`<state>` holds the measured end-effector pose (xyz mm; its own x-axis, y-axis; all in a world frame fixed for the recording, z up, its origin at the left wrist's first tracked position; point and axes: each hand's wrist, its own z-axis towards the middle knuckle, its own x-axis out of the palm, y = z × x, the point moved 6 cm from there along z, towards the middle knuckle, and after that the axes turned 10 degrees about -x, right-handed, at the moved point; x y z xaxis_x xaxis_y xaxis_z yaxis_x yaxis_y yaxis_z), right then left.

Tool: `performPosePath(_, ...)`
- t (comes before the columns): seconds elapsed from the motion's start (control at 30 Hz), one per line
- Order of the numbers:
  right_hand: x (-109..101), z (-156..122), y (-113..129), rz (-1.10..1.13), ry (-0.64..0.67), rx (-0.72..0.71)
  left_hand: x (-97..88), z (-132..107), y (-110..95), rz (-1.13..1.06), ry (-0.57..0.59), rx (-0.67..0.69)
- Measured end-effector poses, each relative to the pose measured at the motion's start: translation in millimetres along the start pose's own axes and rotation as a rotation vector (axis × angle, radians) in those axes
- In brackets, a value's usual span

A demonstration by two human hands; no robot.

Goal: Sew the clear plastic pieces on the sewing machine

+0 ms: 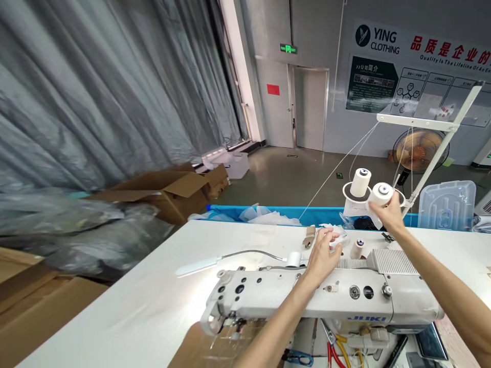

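Observation:
A white sewing machine [307, 299] lies across the white table [134, 301] in front of me. My left hand [324, 253] reaches over the machine's top to small white bits behind it, fingers curled on one of them. My right hand [389, 212] is raised at the thread stand, its fingers closed round a white thread cone [380, 194]. A second white cone [360, 182] stands on its round holder just left of that. A small spool [358, 248] sits on the table between my hands. Thread runs up from the cones to the white stand arm [418, 122].
A flexible lamp [203, 265] lies left of the machine. A blue bin [268, 213] with white cloth runs behind the table. A clear plastic box [447, 204] stands at the right. Cardboard boxes [169, 189] and grey curtains fill the left. Red-handled pliers [333, 350] lie below the machine.

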<state>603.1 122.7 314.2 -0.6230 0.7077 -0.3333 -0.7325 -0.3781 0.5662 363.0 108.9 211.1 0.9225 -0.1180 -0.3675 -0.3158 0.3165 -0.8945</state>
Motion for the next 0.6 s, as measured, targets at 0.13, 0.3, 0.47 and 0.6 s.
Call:
performPosePath(0.13,22.5,-41.8,-1.6,0.048,0.052,-0.141,2.9,0.4,1.4,0.018,0.040,-0.022)
performPosePath(0.3,29.9,-45.8,0.8,0.057,0.067,-0.244,4.7,1.3,3.7,0.014,0.056,-0.052)
performPosePath(0.47,32.9,-45.8,-4.5,0.052,0.062,-0.275,6.5,0.8,5.9,0.025,0.082,-0.070)
performPosePath(0.6,33.3,-47.3,-9.8,0.037,0.056,-0.274,6.8,0.8,8.8,0.012,0.075,-0.056)
